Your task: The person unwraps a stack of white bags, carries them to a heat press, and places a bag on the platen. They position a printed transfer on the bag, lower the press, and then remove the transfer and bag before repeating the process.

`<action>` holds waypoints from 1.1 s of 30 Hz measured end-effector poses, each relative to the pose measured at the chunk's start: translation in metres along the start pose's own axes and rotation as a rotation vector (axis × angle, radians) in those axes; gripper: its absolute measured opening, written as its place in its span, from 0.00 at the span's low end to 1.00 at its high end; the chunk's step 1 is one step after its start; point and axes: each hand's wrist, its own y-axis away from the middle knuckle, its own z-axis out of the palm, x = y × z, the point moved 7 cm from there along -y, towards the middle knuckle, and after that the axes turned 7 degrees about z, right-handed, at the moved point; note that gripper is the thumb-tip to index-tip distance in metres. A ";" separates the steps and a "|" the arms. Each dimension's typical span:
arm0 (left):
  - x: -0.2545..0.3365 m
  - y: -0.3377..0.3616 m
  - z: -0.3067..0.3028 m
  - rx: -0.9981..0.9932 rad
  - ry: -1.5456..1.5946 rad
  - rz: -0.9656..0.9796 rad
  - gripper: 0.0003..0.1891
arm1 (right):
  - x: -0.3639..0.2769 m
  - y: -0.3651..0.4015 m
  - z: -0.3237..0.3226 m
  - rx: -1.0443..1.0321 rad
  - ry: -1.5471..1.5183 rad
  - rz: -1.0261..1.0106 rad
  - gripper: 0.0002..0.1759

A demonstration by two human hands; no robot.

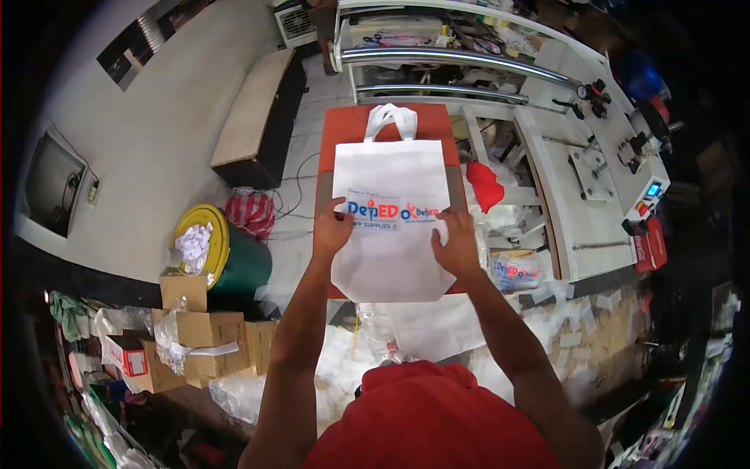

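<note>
A white bag point(391, 270) with blue and red DepED print lies flat on a red board point(332, 156), its two handles at the far end. My left hand point(333, 229) is at the left edge of the printed area, its thumb and index finger bent toward each other. On the right side of the print is my right hand point(457, 241), with thumb and index finger on a clear sheet or the bag's surface. A transparent film seems to cover the print; its edges are hard to make out.
A machine point(605, 195) with a gauge and display stands at the right. Red cloth point(485, 187) lies beside the board. At left are a green bin point(246, 262), cardboard boxes point(211, 332) and a long bench point(254, 105). Another person's leg point(325, 43) shows at the back.
</note>
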 end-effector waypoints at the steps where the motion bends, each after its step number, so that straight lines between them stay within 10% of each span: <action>1: 0.005 -0.001 -0.002 -0.002 0.003 0.006 0.22 | -0.002 0.006 0.010 -0.038 0.078 -0.003 0.23; 4: 0.017 0.007 -0.010 0.018 -0.101 -0.020 0.21 | 0.012 0.019 0.034 -0.113 0.187 0.000 0.23; 9: 0.060 0.060 -0.012 0.114 -0.416 0.507 0.19 | 0.018 0.026 0.041 -0.131 0.241 -0.004 0.24; 33: 0.035 0.074 0.005 0.112 -0.538 0.504 0.22 | 0.024 0.027 0.047 -0.170 0.246 0.062 0.28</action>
